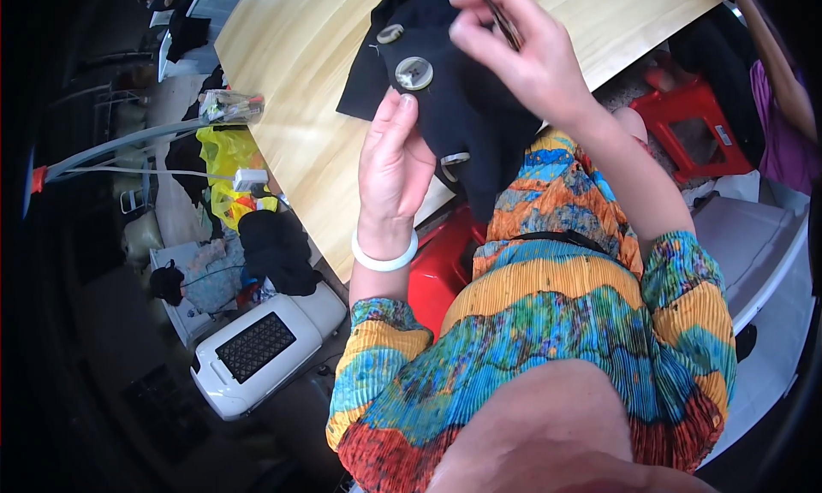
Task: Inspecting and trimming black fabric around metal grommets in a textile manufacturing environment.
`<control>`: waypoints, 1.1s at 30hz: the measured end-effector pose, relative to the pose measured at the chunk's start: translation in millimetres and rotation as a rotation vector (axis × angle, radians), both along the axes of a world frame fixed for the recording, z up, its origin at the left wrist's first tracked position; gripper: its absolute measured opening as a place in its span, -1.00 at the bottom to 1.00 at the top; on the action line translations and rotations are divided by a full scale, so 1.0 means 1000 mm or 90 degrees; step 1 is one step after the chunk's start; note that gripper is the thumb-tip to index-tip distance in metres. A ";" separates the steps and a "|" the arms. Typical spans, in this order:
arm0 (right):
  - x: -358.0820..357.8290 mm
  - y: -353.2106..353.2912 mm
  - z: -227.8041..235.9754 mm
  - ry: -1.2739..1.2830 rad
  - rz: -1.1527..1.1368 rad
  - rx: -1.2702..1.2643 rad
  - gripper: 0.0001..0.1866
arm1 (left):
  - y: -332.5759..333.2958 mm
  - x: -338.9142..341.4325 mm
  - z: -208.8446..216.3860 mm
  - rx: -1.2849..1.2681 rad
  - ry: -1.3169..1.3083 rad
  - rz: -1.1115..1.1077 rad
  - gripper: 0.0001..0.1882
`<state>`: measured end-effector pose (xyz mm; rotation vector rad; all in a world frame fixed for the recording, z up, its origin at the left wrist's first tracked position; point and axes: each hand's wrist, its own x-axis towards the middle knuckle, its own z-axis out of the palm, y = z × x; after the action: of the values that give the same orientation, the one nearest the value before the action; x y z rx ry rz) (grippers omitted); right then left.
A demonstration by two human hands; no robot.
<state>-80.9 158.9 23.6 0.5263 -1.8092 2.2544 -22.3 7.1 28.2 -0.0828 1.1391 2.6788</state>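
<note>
A black garment [484, 103] lies partly on the table and hangs over its near edge towards my lap. Pinched between the thumb and fingers of my left hand [396, 155] is the garment's edge, just below a large grey-brown button [414, 74]. Another button [390, 34] sits farther up, with a short pale thread end near it. A third button [455, 158] shows on the hanging part. My right hand [531, 56], raised above the cloth, is closed around a slim dark tool [497, 14], perhaps tweezers or thread snips; its tip is not clear.
The light wooden table [300, 56] spreads ahead. Left of it are a yellow plastic bag [221, 172], a white plug block [250, 181] on a cable and a white machine housing [265, 352]. At right stand a red stool [695, 129] and another person in purple [783, 138].
</note>
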 end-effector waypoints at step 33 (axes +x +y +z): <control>0.009 0.023 0.005 0.274 -0.172 0.245 -0.79 | -0.020 -0.002 -0.013 -0.022 -0.001 -0.107 -0.74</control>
<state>-71.4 181.6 28.7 0.7144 -1.9391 1.4851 -24.4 -12.5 15.4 0.0052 1.1393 2.5121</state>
